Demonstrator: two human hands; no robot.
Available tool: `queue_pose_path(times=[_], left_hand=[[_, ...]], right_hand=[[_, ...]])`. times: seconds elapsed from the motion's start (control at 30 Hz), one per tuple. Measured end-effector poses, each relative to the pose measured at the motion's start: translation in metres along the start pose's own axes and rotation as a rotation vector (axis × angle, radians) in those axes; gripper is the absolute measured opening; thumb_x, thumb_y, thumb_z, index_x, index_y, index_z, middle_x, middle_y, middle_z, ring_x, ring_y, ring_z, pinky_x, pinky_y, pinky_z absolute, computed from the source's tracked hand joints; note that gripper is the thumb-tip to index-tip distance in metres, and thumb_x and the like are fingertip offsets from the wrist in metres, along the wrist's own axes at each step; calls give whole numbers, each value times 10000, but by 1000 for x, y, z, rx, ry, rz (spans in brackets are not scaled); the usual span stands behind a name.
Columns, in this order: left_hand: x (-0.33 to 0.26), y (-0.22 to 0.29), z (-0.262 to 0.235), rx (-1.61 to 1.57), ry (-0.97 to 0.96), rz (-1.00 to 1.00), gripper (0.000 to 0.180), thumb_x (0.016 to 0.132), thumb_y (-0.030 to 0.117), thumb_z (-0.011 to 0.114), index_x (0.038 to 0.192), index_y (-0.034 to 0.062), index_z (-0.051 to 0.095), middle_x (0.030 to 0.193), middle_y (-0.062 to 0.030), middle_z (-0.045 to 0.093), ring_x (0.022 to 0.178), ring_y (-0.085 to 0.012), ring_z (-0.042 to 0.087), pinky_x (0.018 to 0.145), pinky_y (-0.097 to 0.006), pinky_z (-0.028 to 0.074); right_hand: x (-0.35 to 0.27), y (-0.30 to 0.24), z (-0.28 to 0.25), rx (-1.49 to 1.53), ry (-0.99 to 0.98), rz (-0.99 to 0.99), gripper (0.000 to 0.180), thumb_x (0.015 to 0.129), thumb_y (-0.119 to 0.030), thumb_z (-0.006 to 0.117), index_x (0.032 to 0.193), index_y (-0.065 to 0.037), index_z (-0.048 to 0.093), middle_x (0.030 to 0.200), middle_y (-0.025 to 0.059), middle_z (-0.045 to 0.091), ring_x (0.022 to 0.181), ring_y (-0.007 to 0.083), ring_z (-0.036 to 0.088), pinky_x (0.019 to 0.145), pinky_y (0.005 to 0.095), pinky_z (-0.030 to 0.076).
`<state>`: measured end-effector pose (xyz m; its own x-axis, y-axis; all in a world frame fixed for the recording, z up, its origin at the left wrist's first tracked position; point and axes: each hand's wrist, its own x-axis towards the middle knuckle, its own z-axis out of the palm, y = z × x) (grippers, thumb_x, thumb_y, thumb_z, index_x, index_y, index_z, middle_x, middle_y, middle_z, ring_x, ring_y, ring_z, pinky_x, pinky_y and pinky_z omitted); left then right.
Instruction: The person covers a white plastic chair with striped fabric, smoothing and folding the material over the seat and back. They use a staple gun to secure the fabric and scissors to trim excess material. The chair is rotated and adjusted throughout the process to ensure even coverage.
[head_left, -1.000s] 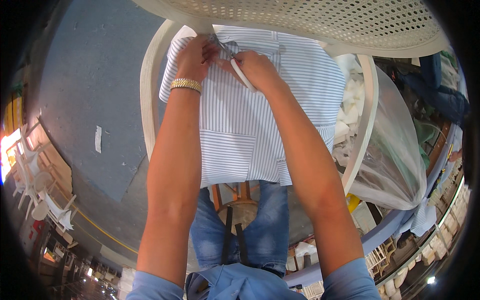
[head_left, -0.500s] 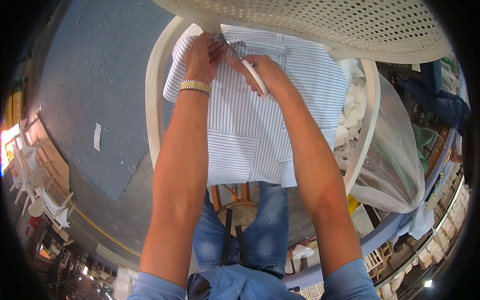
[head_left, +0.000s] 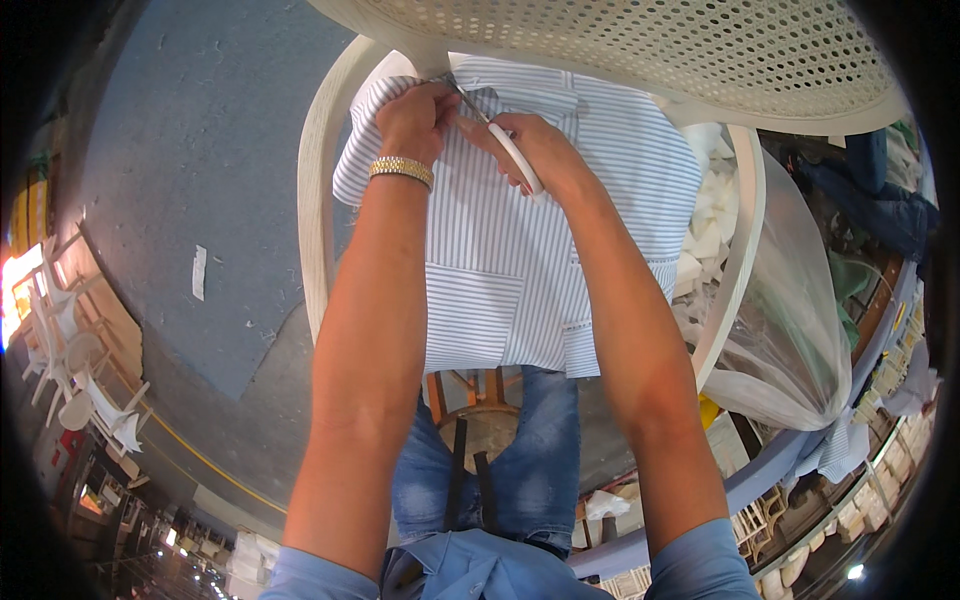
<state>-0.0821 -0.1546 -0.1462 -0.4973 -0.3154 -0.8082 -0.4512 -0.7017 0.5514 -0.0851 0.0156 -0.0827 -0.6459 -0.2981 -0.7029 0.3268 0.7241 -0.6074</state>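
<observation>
While left grip (head_left: 412,122) apparently pinches striped cloth (head_left: 480,225) | right grip (head_left: 547,152) wraps firmly round curved-handled scissors (head_left: 514,155)

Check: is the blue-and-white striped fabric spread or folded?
Spread: the fabric lies broad between the cream wooden chair arms, beneath the left hand and right hand.

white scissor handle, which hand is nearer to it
Right. The right hand holds the white scissor handle; the left hand is farther off, to the handle's left, near the scissor blades at the striped fabric.
</observation>
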Motion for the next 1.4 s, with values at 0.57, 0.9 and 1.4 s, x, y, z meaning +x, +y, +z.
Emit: queue_pose_path(times=[0.57,0.9,1.4], left_hand=[[0,1,-1,68,-23,-22,115,985,122,638,959,38,711,871,-83,740,741,-177,684,567,-282,462],[2,2,-3,53,-80,21,167,908,32,672,1048,-59,670,928,-161,719,766,-256,714,644,-339,585],[-141,-153,45,1275,-480,1304,572,901,173,733,1395,-51,549,1407,-268,570,1297,-394,559,1098,-443,455]], right_hand=[[8,-2,6,-26,35,-17,713,860,-745,623,867,-45,762,616,132,659,648,330,691,676,418,554],[4,34,38,34,173,-123,527,907,-586,665,1015,-75,741,856,225,726,865,459,702,796,531,562],[-220,165,104,1030,762,63,279,1039,-231,606,1188,5,628,722,6,572,533,74,522,469,232,434]])
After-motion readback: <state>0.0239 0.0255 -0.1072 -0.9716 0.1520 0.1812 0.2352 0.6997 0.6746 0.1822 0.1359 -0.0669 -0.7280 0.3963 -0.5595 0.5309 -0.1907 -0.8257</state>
